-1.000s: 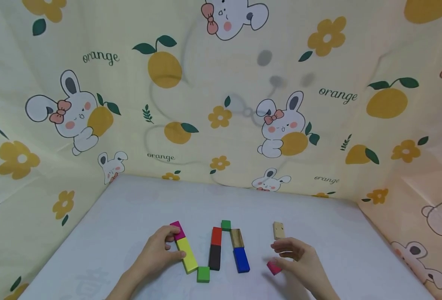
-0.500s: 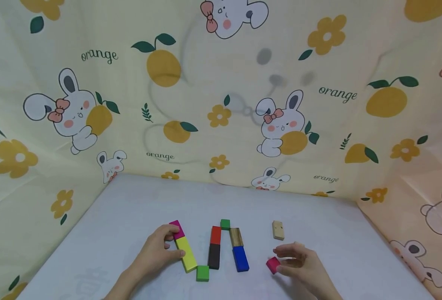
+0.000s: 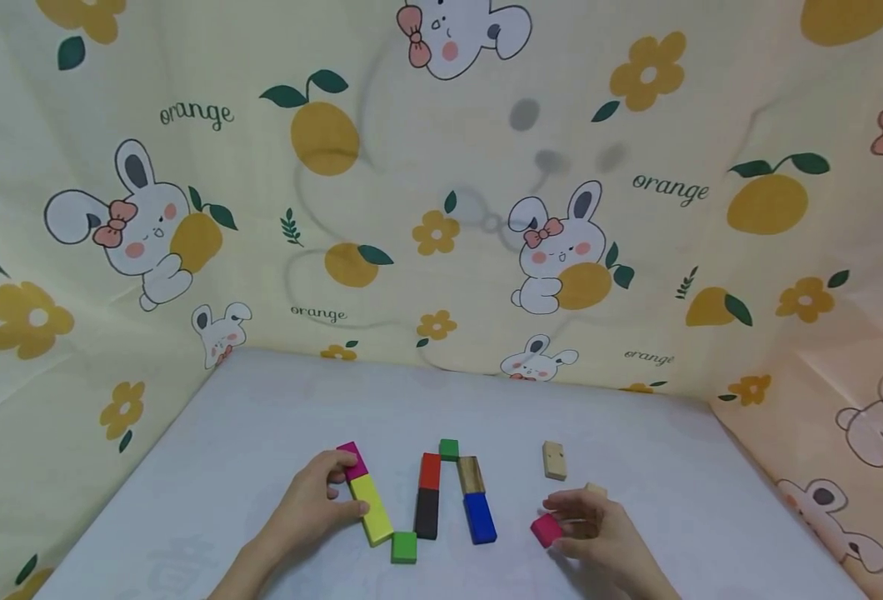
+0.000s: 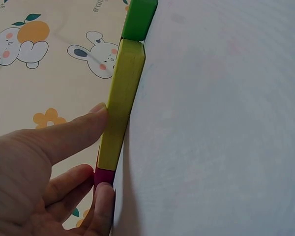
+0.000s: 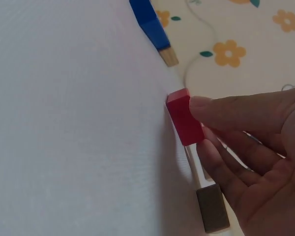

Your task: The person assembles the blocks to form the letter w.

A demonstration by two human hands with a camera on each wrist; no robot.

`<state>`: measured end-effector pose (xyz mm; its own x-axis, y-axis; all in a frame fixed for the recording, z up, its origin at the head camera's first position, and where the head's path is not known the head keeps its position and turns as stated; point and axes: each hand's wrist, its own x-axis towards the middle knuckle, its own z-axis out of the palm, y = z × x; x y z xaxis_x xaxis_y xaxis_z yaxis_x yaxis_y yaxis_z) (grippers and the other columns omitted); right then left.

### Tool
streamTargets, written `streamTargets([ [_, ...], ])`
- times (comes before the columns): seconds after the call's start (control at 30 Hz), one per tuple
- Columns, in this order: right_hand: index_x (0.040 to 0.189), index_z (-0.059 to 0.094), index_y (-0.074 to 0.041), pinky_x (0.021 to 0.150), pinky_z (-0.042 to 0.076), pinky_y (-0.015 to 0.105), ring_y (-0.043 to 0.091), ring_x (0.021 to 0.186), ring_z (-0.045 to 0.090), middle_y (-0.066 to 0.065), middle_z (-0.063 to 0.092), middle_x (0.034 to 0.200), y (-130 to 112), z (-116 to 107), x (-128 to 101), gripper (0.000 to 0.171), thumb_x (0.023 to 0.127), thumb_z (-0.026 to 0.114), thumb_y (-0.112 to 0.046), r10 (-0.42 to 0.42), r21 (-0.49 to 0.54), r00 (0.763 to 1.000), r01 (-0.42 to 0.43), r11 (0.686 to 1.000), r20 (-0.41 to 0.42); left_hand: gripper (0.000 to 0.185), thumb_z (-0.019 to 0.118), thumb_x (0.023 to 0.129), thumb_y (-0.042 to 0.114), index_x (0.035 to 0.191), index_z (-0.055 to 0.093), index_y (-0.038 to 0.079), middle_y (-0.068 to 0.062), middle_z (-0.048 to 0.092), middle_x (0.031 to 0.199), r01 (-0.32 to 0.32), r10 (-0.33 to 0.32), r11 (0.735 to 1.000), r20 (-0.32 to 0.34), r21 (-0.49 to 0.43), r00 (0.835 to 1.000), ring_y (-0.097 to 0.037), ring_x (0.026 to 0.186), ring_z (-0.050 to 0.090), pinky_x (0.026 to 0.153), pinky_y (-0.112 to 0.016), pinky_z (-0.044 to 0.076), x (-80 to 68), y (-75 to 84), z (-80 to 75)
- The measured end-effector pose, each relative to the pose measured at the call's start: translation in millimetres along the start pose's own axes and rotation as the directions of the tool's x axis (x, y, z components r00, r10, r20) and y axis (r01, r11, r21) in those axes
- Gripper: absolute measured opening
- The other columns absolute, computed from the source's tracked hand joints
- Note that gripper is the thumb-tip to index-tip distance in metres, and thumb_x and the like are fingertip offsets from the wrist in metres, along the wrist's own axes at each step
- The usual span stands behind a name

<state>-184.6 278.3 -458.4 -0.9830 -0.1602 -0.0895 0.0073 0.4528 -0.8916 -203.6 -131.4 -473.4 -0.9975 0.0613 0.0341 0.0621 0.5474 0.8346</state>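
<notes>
While the left hand (image 3: 323, 500) lies with thumb and forefinger spread, the thumb touching the side of a yellow block (image 3: 371, 510) and the forefinger on a magenta block (image 3: 360, 467), the right hand (image 3: 597, 533) pinches a pinkish-red block (image 3: 546, 530) between thumb and fingers. That block is to the right of a blue block (image 3: 480, 518), well apart from it; whether it touches the white desk (image 3: 284, 417) I cannot tell. Yellow and magenta meet end to end, and a green block (image 3: 404, 547) touches the yellow one's near end. Next comes a dark block (image 3: 427, 514) with a red block (image 3: 430, 472) at its far end. A second green block (image 3: 449, 450) sits at the far ends of the red and a streaked wooden block (image 3: 471, 475), which adjoins the blue. Beyond the right hand lies a pale wooden block (image 3: 554, 460); another pale piece (image 3: 596, 489) is partly hidden behind the fingers.
</notes>
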Motion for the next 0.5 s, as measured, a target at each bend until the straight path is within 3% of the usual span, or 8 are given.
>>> streamTargets([
  [0.3, 0.118, 0.063, 0.002, 0.079, 0.055, 0.032, 0.026, 0.092, 0.062, 0.013, 0.065, 0.112, -1.0, 3.2, 0.3, 0.048, 0.074, 0.081, 0.006, 0.019, -0.023, 1.000, -0.019, 1.000, -0.017, 0.065, 0.091, 0.069, 0.023, 0.125, 0.059, 0.011, -0.004, 0.058, 0.116, 0.037, -0.037, 0.999, 0.009, 0.009, 0.999, -0.022, 0.098, 0.056, 0.084, -0.041, 0.053, -0.2, 2.2, -0.5],
  [0.5, 0.118, 0.063, 0.002, 0.079, 0.054, 0.031, 0.025, 0.092, 0.061, 0.012, 0.066, 0.112, 0.9, 3.1, 1.5, 0.048, 0.073, 0.082, 0.004, 0.041, -0.021, 0.999, -0.042, 0.999, -0.022, 0.064, 0.091, 0.069, 0.022, 0.124, 0.060, 0.010, -0.004, 0.058, 0.114, 0.030, -0.030, 1.000, 0.008, 0.008, 1.000, -0.021, 0.097, 0.056, 0.084, -0.041, 0.053, 0.3, 1.3, 0.1],
])
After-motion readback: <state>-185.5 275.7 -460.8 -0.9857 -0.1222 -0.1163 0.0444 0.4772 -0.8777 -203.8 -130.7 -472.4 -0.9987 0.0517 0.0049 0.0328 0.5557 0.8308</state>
